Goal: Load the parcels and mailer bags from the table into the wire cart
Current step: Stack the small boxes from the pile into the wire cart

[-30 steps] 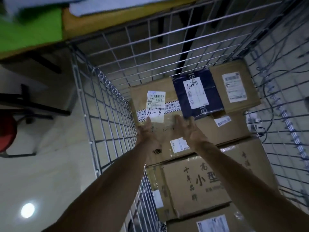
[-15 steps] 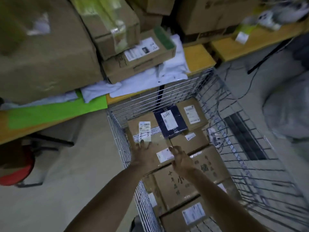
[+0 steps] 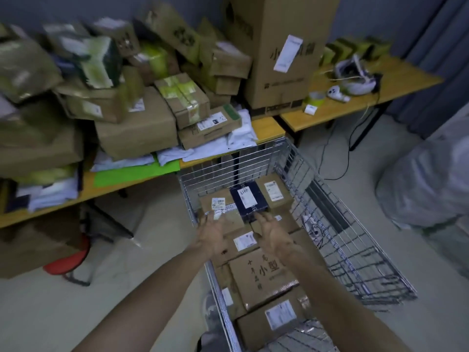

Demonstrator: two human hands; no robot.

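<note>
Raised off the carted brown cardboard parcel [image 3: 208, 203], left hand [image 3: 212, 233] and right hand [image 3: 272, 232] hang open, empty; recommended next pick: topmost green-taped cardboard box [image 3: 182, 97].

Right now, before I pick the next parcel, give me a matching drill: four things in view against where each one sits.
Things:
1. dark blue parcel
2. green sheet
3. red stool
4. tall carton

Places:
A. on the floor, left of the wire cart
B. standing upright on the table
C. inside the wire cart, near its far end
D. lying flat at the table's near edge

Pairs: 1-C, 2-D, 3-A, 4-B
</note>
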